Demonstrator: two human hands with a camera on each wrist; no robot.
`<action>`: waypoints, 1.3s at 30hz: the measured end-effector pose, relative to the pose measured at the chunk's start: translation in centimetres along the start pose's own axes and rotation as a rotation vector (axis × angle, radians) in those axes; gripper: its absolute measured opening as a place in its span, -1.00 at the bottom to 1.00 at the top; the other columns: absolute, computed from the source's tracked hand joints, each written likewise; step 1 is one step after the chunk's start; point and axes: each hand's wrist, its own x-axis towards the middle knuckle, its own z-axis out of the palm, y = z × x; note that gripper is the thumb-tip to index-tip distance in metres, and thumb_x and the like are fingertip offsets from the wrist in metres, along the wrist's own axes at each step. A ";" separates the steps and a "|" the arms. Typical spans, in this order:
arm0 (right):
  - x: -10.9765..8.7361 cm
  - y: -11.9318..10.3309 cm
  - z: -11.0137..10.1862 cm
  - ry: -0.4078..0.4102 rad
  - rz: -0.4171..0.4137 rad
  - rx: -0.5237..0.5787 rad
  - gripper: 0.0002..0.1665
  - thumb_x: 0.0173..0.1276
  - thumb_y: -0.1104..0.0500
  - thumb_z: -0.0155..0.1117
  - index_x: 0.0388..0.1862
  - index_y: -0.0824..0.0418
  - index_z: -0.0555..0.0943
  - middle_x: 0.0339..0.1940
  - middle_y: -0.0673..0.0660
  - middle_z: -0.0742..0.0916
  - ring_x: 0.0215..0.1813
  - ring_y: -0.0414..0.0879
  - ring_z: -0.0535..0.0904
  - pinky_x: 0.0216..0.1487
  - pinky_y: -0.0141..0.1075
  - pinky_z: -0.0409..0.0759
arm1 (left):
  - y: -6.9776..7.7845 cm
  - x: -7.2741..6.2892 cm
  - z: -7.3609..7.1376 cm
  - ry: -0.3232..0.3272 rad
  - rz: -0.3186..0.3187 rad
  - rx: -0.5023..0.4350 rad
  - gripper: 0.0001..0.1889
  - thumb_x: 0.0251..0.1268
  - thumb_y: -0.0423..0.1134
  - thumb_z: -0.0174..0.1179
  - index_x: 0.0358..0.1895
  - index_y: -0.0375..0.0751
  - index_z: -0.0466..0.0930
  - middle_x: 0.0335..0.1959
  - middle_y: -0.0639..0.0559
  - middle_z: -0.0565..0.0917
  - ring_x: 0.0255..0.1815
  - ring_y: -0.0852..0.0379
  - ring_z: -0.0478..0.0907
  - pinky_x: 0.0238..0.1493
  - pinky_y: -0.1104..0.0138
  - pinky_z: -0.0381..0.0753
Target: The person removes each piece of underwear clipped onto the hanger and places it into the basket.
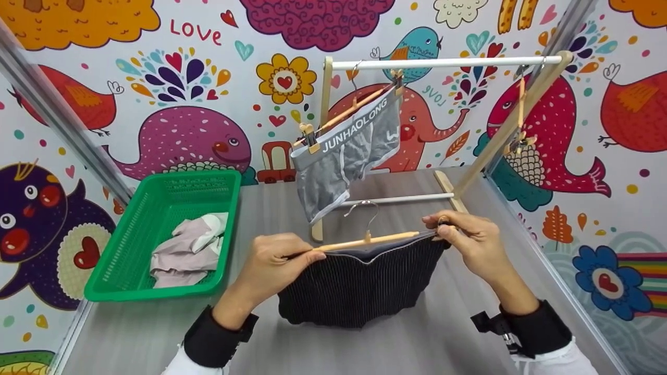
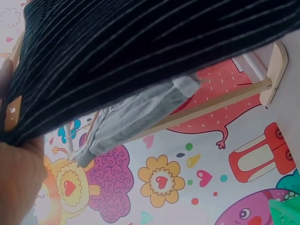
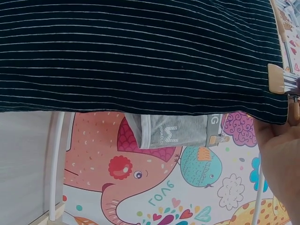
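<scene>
**Striped black garment (image 1: 359,294) spread crosswise on its hanger (image 1: 359,242)**

Leftmost, the left hand (image 1: 279,260) reaches forward and inward, fingers curled, thumb on top, pinching the waistband's left corner with the hanger's end. Between the hands, over the tabletop (image 1: 292,351), the garment's long axis runs left to right, its waist edge rising slightly rightward, hem down, wire hook (image 1: 371,216) pointing up. Rightmost, the right hand (image 1: 477,245) angles inward, bent fingers and thumb closed on the right corner beside a clip (image 3: 276,78).
</scene>
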 end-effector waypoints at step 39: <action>-0.3 0.9 -0.4 0.030 -0.062 0.130 -0.72 0.39 0.52 0.34 0.05 0.61 0.64 -0.22 0.27 0.82 -0.17 -0.10 0.78 -0.08 -0.38 0.73 | -0.5 0.0 1.6 0.008 0.010 0.002 -0.85 0.03 -0.49 0.58 -0.40 -0.21 0.82 -0.54 0.07 0.71 -0.57 0.19 0.57 -0.50 0.43 0.58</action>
